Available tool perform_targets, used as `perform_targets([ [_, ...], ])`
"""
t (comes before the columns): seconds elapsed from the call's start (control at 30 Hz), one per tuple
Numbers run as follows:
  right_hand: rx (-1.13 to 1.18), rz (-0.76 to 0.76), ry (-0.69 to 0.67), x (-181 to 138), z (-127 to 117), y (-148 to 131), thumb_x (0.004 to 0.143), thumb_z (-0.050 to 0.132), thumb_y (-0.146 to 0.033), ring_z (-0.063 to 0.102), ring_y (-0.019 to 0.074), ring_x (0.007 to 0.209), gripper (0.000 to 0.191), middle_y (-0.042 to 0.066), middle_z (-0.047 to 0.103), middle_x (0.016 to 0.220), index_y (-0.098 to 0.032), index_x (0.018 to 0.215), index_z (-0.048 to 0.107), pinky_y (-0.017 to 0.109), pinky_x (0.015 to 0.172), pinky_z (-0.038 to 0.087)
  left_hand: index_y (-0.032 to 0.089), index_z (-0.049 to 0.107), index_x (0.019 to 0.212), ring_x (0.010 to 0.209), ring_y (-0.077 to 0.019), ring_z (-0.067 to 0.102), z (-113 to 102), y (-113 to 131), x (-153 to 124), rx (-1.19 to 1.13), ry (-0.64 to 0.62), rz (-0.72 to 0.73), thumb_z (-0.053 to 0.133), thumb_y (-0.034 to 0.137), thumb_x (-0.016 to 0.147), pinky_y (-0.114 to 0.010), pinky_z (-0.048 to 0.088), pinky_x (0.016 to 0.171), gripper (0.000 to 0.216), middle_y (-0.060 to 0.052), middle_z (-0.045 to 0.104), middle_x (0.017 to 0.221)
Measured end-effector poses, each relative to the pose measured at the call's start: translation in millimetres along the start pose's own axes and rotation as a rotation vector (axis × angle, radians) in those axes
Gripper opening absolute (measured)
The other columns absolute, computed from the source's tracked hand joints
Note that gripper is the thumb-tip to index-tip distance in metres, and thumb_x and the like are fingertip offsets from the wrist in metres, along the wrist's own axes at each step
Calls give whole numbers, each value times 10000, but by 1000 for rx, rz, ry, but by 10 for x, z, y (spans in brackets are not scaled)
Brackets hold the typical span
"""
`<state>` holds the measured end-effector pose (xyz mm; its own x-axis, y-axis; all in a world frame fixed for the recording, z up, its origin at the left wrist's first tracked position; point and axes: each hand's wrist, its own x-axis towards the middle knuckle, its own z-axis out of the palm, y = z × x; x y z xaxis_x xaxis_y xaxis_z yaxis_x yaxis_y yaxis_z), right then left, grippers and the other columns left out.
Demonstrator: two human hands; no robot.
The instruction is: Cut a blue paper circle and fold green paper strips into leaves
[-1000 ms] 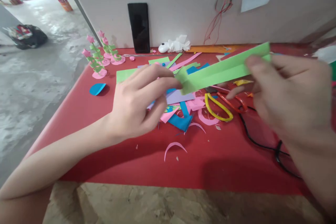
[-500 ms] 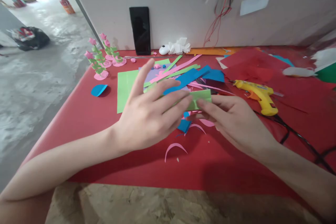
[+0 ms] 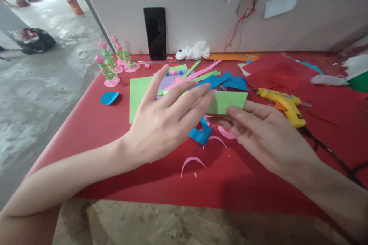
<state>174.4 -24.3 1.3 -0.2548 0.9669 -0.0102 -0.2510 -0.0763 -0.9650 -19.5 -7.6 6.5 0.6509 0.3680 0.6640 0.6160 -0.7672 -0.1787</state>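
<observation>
My right hand [image 3: 263, 130] pinches a light green paper strip [image 3: 228, 102] near its right end, with the thumb on the near face and the other fingers behind. My left hand [image 3: 165, 122] reaches across from the left, its back toward me. One finger points up; the others lie over the strip's left part and hide it. The left thumb's grip is hidden behind the hand. Below the strip lie a bent blue paper piece [image 3: 201, 134] and a curved pink paper scrap [image 3: 193, 160] on the red table [image 3: 129, 183].
Behind my hands lie green paper [image 3: 138, 92] and blue strips [image 3: 224, 78]. A yellow glue gun [image 3: 287, 105] with a black cable lies right. Pink paper flowers [image 3: 110, 63] stand at the back left, near a blue paper disc [image 3: 109, 98]. A phone [image 3: 155, 32] leans on the wall.
The green strip has moved right and slightly up with my right hand, and more of its face shows. My left fingers have shifted slightly upward.
</observation>
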Motion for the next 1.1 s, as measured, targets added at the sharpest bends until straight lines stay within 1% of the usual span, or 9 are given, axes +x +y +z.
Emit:
perform_targets([
  [0.17, -150, -11, -141, -120, 5, 19, 871, 586, -347, 662, 123, 997, 182, -63, 715, 1032, -399, 992, 711, 304, 960, 530, 182, 590, 1180, 1065, -208, 674, 17, 7, 11, -160, 22, 39, 569, 147, 884, -550, 335, 1153, 299, -57, 707, 1154],
  [0.27, -336, -81, -156, -141, 18, -23, 882, 565, -330, 649, 101, 983, 182, -87, 709, 991, -413, 971, 702, 263, 936, 521, 202, 635, 1102, 946, -163, 710, -5, -18, 26, -278, 42, 6, 572, 176, 890, -503, 376, 1141, 223, -28, 741, 1062],
  [0.37, -618, -280, 15, -133, 23, -74, 815, 647, -288, 632, 108, 885, 95, -70, 678, 888, -364, 857, 686, 260, 828, 525, 203, 675, 973, 826, -134, 726, -47, -27, 49, -343, 28, -47, 579, 203, 890, -427, 432, 1111, 127, -8, 767, 936],
  [0.47, -804, -529, 190, -129, 8, -105, 716, 743, -266, 595, 150, 848, 209, -32, 627, 924, -347, 882, 644, 312, 759, 513, 212, 680, 889, 742, -103, 723, -77, -11, 62, -365, 5, -74, 572, 180, 889, -341, 477, 1063, 113, 22, 771, 859],
  [0.7, -1109, -800, 107, -177, 9, -82, 757, 695, -162, 659, 184, 749, 205, -24, 722, 798, -346, 846, 699, 360, 711, 526, 164, 686, 863, 671, -93, 711, -60, 41, 34, -437, -20, -41, 573, 170, 886, -239, 537, 952, 116, 2, 765, 762],
  [0.8, -1086, -739, 98, -196, 7, -88, 770, 688, -198, 660, 177, 664, 179, -40, 720, 717, -368, 810, 728, 349, 633, 529, 126, 698, 782, 556, -88, 672, -46, 63, 34, -472, -11, -41, 592, 180, 875, -217, 549, 900, 151, -9, 735, 645],
  [0.87, -1027, -626, 38, -185, -8, -122, 794, 665, -252, 650, 163, 604, 138, -46, 712, 673, -367, 773, 738, 332, 568, 514, 112, 707, 748, 531, -82, 656, -48, 71, 50, -544, -60, -92, 612, 155, 857, -158, 558, 717, 151, -13, 722, 614],
  [0.97, -940, -382, -103, -130, -58, -199, 838, 595, -331, 635, 144, 534, 206, -43, 697, 619, -329, 682, 729, 303, 487, 482, 136, 725, 742, 483, -59, 616, -65, 71, 97, -700, -243, -268, 634, 166, 840, -128, 459, 482, 137, 14, 722, 605],
  [1.1, -822, -131, -226, -27, -155, -261, 867, 523, -377, 635, 131, 511, 237, -33, 670, 557, -275, 757, 707, 261, 481, 494, 154, 712, 649, 457, -47, 593, -63, 64, 154, -923, -438, -540, 641, 204, 828, -125, 415, 435, 199, 40, 703, 553],
])
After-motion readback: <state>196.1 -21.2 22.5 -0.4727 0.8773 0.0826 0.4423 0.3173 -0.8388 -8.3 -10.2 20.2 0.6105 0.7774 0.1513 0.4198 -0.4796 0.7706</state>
